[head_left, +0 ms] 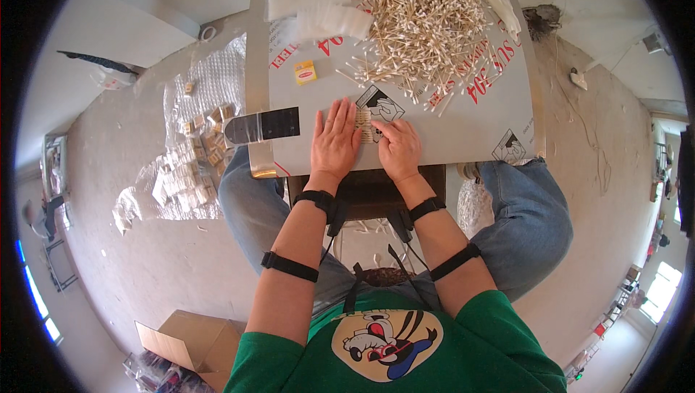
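left hand (335, 140) lies flat, fingers spread, on the grey board (463, 121), its fingertips against a small row of cotton swabs (365, 125); right hand (397, 148) is loosely curled, seemingly pinching the row's edge; the big swab pile (423, 27) sits beyond; plastic sleeves (318, 2) lie at far left.

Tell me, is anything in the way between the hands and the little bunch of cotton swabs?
No. Both the left hand and right hand already touch the small row of cotton swabs on the grey board. Nothing visible lies between.
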Demonstrator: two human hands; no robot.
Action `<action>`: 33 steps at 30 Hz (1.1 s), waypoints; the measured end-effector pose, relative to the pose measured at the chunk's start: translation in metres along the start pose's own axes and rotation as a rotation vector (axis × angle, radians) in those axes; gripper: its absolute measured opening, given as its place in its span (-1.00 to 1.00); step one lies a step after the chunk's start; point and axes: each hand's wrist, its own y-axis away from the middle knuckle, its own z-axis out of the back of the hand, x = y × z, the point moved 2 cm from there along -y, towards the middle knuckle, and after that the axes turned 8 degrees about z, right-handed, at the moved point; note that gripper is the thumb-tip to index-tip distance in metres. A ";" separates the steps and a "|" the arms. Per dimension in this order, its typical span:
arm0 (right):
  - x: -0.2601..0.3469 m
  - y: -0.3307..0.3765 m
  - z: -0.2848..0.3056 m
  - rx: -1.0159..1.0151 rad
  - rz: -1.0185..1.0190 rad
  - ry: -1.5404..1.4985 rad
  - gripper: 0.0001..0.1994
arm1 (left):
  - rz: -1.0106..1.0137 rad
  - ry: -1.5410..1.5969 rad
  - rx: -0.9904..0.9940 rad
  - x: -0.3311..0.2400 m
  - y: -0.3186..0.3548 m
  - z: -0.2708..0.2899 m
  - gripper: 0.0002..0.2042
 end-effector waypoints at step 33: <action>0.019 -0.007 -0.011 0.153 0.128 0.203 -0.47 | 0.009 -0.019 -0.002 0.000 -0.001 -0.001 -0.51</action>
